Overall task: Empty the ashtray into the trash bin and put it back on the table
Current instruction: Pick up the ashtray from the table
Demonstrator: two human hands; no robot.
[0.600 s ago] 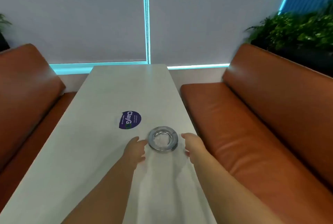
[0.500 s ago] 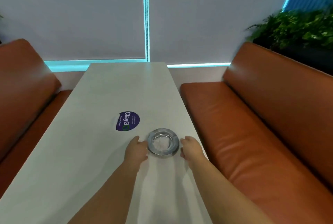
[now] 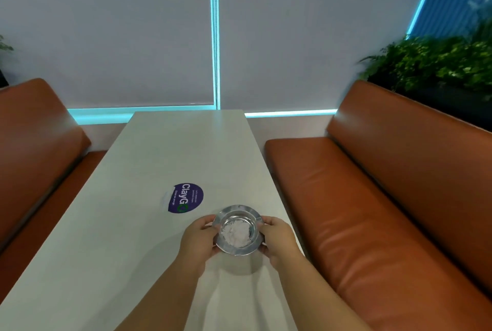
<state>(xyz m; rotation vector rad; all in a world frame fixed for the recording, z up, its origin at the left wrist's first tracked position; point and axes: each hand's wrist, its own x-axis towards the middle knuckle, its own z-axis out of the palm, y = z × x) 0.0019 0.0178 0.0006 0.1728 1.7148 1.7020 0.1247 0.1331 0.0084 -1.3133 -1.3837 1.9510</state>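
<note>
Near the right edge of the long pale grey table (image 3: 149, 170), a round shiny metal ashtray (image 3: 237, 229) with a broad flat rim sat between the person's two bare hands. Its shallow bowl held a heap of whitish, crumbly matter, and the rim caught the cool light from the window blinds behind. The left hand (image 3: 198, 244) gripped the ashtray's left side, thumb over the rim and fingers curled beneath; the right hand (image 3: 278, 241) gripped the right side in the same way, so both hands were closed on the one dish. The ashtray appeared raised a little above the tabletop, with a soft shadow under it towards the person, though whether its base had fully cleared the surface could not be told. It sat roughly level, its opening facing up.

Just beyond the left hand, a round purple sticker (image 3: 185, 198) with white lettering lay flat on the table. Brown leather benches (image 3: 372, 197) ran along both sides, and green leafy plants (image 3: 436, 61) stood behind the right one.
</note>
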